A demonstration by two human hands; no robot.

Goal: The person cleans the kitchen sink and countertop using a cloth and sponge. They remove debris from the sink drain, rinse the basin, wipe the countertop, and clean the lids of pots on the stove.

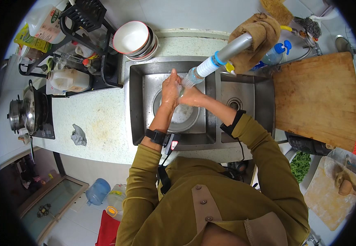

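Observation:
My left hand and my right hand are together over the large basin of a stainless steel sink, with the left thumb pointing up. Water runs onto them from a faucet's spray extension, a ribbed white hose with a clear, blue-ringed head. Something pale and wet shows between the palms. Spray and fingers hide it, so I cannot tell whether it is an object or only water and foam. Below them, a round metal basin holds cloudy, foamy water.
Stacked bowls stand behind the sink's left corner, beside a black rack of bottles. A brown cloth hangs over the faucet. On the right lies a wooden cutting board. A grey crumpled rag rests on the left counter.

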